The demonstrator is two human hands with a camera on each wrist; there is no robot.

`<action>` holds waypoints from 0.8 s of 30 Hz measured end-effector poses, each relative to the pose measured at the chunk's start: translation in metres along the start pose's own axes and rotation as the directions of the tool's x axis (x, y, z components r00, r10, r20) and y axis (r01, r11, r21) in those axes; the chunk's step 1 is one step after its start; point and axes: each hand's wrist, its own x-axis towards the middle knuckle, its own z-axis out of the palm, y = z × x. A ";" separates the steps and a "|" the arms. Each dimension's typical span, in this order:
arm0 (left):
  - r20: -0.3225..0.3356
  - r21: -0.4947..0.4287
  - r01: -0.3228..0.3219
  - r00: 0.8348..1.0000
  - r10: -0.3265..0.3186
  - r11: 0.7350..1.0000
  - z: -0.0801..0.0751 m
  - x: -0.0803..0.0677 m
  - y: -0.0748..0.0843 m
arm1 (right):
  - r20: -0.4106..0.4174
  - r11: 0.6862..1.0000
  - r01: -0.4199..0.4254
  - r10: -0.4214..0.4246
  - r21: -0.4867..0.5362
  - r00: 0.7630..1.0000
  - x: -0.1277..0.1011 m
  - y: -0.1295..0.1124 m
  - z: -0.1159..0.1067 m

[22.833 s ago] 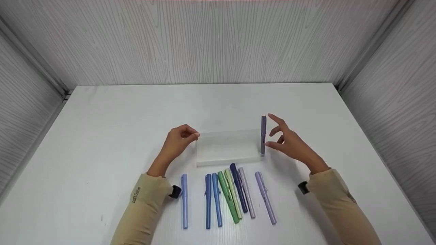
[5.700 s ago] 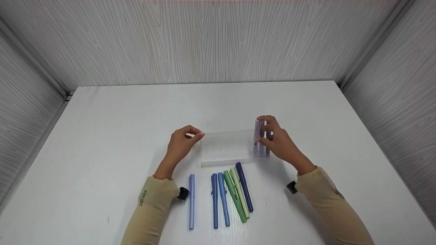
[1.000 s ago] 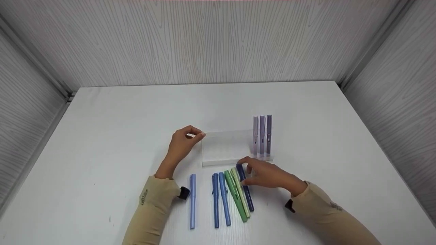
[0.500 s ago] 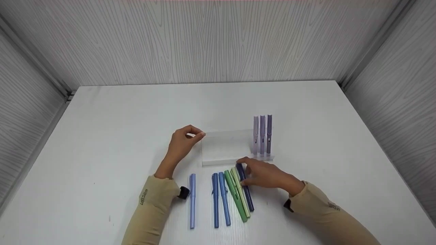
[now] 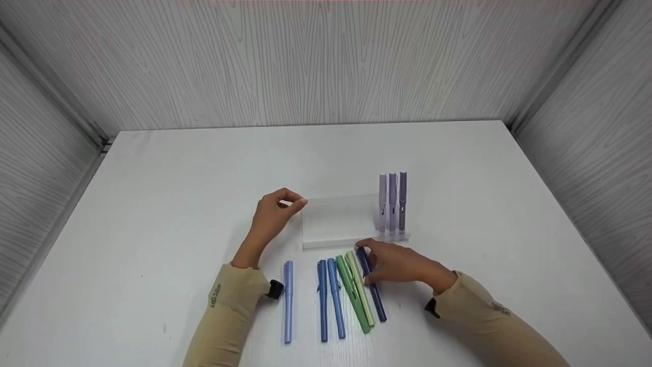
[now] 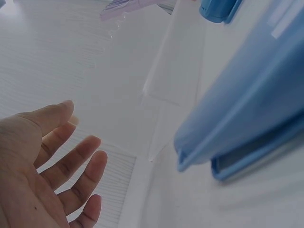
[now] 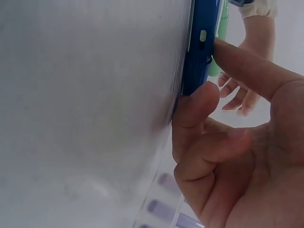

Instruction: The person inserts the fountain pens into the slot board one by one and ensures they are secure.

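Right hand fingers: the right hand [image 5: 402,262] pinches the dark blue pen [image 5: 371,283] near its far end, thumb on one side and fingertips [image 7: 195,107] on the other; the right wrist view shows the fingers curled against the barrel.
Pen's place: the dark blue pen lies flat on the white table [image 5: 153,204], rightmost in the row of loose pens, just in front of the clear stand.
Long axis: it runs from near the person away toward the stand, its far end leaning a little to the left; the hand reaches in from the right, across that axis.
Which hand is nearer: the right hand is on the pen; the left is well apart from it, on the other side of the stand.
Left hand fingers: the left hand [image 5: 272,214] rests at the left end of the clear stand [image 5: 336,221], fingers curled in the head view, fingertips at its top corner; the left wrist view shows loose, spread fingers [image 6: 78,161], so I cannot tell whether it truly grips.
Neighbours of the pen: the pale green pen [image 5: 359,285] lies just beside it on the left, then the green pen [image 5: 351,295], two blue pens [image 5: 328,298] and a light blue pen [image 5: 288,300] set apart.
Stand beyond: three purple pens [image 5: 392,203] stand upright at the right end of the stand; the stretch to their left is bare.
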 end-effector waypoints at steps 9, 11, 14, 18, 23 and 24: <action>0.003 -0.009 0.003 1.000 -0.003 1.000 0.000 0.000 0.000 | -0.021 0.997 -0.030 0.029 -0.066 0.999 -0.001 -0.007 0.001; 0.002 -0.008 0.004 1.000 -0.004 1.000 0.000 0.000 0.001 | -0.036 0.996 -0.040 0.037 -0.084 0.999 0.000 -0.008 0.002; -0.001 -0.010 0.004 1.000 -0.004 1.000 0.000 0.000 0.001 | -0.051 0.993 -0.053 0.048 -0.103 0.998 0.001 -0.008 0.003; 0.000 -0.007 0.006 1.000 -0.006 1.000 0.000 0.000 0.001 | -0.058 0.992 -0.058 0.052 -0.113 0.997 0.001 -0.008 0.003; 0.001 -0.007 0.018 1.000 -0.018 1.000 0.000 0.001 0.000 | -0.070 0.991 -0.054 0.045 -0.126 0.996 -0.001 -0.009 0.003; 0.002 -0.007 0.021 1.000 -0.021 1.000 0.000 0.001 0.000 | -0.072 0.990 -0.059 0.050 -0.130 0.996 -0.002 -0.009 0.003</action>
